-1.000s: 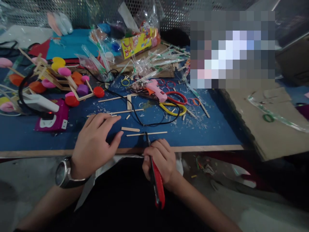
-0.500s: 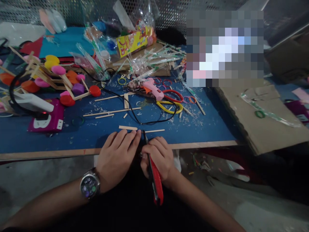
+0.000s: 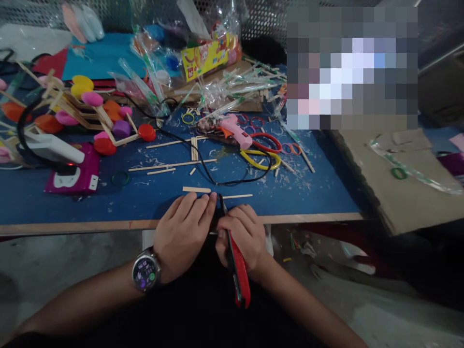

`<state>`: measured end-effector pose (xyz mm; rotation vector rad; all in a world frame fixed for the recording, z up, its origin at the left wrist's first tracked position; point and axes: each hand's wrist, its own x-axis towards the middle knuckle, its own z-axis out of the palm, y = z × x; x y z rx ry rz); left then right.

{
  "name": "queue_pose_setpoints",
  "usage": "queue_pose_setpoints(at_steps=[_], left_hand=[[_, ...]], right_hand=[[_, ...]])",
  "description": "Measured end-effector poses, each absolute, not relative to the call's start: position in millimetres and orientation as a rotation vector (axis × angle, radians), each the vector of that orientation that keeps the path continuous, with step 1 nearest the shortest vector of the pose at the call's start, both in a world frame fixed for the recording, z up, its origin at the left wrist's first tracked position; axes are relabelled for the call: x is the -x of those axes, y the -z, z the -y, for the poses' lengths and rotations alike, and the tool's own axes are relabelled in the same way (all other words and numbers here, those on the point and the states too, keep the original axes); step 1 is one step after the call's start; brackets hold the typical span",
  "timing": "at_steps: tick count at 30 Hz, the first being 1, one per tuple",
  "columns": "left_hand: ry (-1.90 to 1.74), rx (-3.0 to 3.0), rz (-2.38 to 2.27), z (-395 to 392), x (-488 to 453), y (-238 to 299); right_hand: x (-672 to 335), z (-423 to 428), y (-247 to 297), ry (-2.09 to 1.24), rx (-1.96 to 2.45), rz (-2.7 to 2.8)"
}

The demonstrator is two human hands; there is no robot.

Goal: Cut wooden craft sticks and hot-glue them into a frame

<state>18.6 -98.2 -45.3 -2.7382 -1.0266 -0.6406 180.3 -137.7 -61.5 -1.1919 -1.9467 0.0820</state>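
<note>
My right hand (image 3: 242, 237) is wrapped around a red and black utility knife (image 3: 239, 270), its dark blade pointing away from me. The blade tip rests at the left end of the visible part of a thin wooden stick (image 3: 237, 196) near the table's front edge. Pressed together, the fingers of my left hand (image 3: 183, 237) hold the stick down just left of the blade; its covered end is hidden. A wider wooden craft stick (image 3: 195, 189) lies just beyond the left fingertips. A watch (image 3: 145, 273) is on my left wrist.
A pink glue gun (image 3: 235, 131), its black cable and yellow-and-red-handled scissors (image 3: 261, 159) lie beyond my hands. At left are a purple power socket (image 3: 74, 169) and a stick structure with coloured pieces (image 3: 108, 121). Cardboard (image 3: 402, 193) overhangs the right side.
The view has shifted slightly, so everything sits a little further right. Both hands and the knife keep nearly the same pose on the stick.
</note>
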Motion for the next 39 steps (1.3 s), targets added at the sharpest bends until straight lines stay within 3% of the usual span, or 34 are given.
queue_pose_setpoints(at_steps=[39], left_hand=[[0.551, 2.639, 0.92, 105.6, -21.3, 60.4]], right_hand=[[-177.3, 154.9, 67.3, -0.013, 1.134, 1.91]])
